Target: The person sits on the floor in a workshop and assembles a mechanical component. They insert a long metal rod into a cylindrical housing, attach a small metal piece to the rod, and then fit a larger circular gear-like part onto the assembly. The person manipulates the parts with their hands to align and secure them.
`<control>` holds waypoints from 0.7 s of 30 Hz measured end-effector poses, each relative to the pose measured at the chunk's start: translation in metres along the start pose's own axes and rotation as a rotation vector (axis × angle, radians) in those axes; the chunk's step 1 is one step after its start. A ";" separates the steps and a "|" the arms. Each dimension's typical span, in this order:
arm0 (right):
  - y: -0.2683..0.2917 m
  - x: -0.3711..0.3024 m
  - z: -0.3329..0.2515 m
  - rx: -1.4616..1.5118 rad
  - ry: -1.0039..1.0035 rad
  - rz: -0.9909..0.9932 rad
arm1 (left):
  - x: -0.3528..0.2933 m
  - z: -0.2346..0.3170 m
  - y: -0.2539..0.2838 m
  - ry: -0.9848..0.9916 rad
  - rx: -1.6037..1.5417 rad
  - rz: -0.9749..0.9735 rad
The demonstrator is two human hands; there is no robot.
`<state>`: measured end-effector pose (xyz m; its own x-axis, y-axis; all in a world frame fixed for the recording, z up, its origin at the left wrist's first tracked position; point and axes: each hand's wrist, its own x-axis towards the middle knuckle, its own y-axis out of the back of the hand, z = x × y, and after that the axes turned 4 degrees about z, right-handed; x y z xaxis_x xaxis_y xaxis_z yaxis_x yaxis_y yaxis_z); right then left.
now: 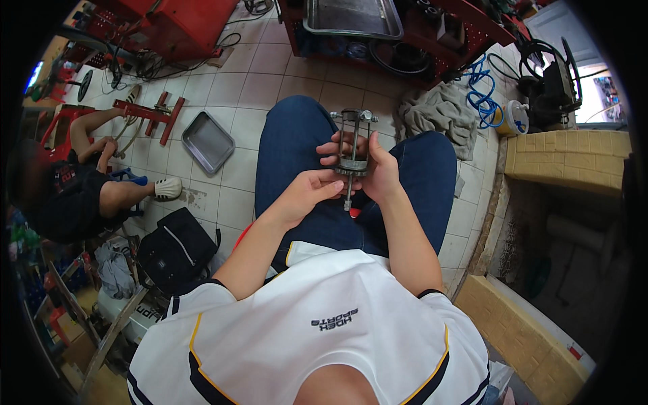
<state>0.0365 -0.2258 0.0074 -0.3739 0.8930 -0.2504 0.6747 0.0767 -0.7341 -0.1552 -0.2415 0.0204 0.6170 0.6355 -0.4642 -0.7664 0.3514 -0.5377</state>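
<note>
Above my lap is a grey metal puller (352,162) with long side rods, a bolted crosspiece at its far end, a round plate and a threaded screw pointing toward me. My right hand (382,170) is closed round it from the right, thumb along the near side and fingertips showing past its left side. From the left, my left hand (309,192) has its thumb and fingers closed at the round plate and the top of the screw. Part of the left fingers is hidden behind the tool.
A grey metal tray (208,142) lies on the tiled floor at left, near a seated person (74,185) and a black backpack (177,250). Ahead stands a red tool cart (432,71). A grey cloth (439,121), blue hose (480,94) and yellow block ledge (567,162) are at right.
</note>
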 end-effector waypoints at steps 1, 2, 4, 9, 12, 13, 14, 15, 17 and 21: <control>-0.001 0.000 0.000 0.009 0.003 0.002 | 0.000 -0.003 0.002 -0.007 0.029 0.017; -0.002 0.001 0.000 0.017 0.006 0.004 | 0.001 -0.006 0.004 -0.014 0.058 0.034; -0.003 0.001 0.000 0.015 0.006 0.002 | 0.002 -0.011 0.005 -0.026 0.132 0.098; -0.002 0.003 0.003 -0.031 -0.015 0.000 | 0.004 -0.018 0.003 -0.053 0.281 0.168; 0.000 0.003 0.003 -0.069 0.001 0.000 | 0.004 -0.011 0.000 0.023 0.142 0.113; -0.001 0.002 0.002 -0.063 -0.009 0.010 | 0.002 -0.009 -0.001 0.019 0.134 0.083; -0.003 0.001 0.000 -0.056 -0.019 0.021 | 0.001 -0.006 -0.002 0.015 0.125 0.053; -0.003 0.000 -0.001 -0.050 -0.028 0.031 | 0.000 -0.005 -0.003 0.011 0.117 0.024; -0.002 0.001 0.000 -0.067 -0.012 0.038 | -0.001 -0.004 -0.003 0.002 0.117 0.026; -0.001 0.002 0.000 -0.050 -0.010 0.023 | 0.001 -0.008 0.004 0.040 0.224 -0.055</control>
<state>0.0347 -0.2247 0.0078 -0.3638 0.8904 -0.2736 0.7141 0.0780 -0.6957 -0.1559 -0.2451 0.0119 0.6625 0.5848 -0.4681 -0.7489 0.5316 -0.3957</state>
